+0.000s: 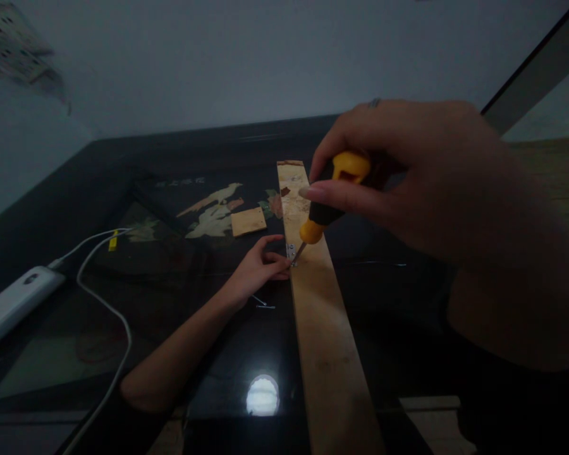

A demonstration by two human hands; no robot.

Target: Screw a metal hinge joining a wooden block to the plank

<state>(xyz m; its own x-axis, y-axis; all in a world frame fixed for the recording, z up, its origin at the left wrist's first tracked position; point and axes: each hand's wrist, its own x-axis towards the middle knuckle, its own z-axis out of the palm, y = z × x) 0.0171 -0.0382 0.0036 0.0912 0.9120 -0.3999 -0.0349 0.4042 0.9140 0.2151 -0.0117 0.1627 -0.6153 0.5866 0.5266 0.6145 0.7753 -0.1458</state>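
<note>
A long wooden board (320, 316) lies lengthwise on the dark glossy table (227, 354). On its left edge sits a small metal plate (291, 251). My right hand (408, 170) is wrapped round the yellow and black handle of a screwdriver (312, 231), whose shaft slants down to the lower end of the plate. From the left, my left hand (260, 266) touches the board's edge beside the screwdriver tip, thumb and fingers close together. Whether a small part is between those fingers is hidden.
Left of the board lies a small wooden square (248, 222). Screws (265, 307) rest near my left wrist. A white power strip (21, 303) with a white cable (118, 313) is at the far left. A wall (208, 69) rises behind the table.
</note>
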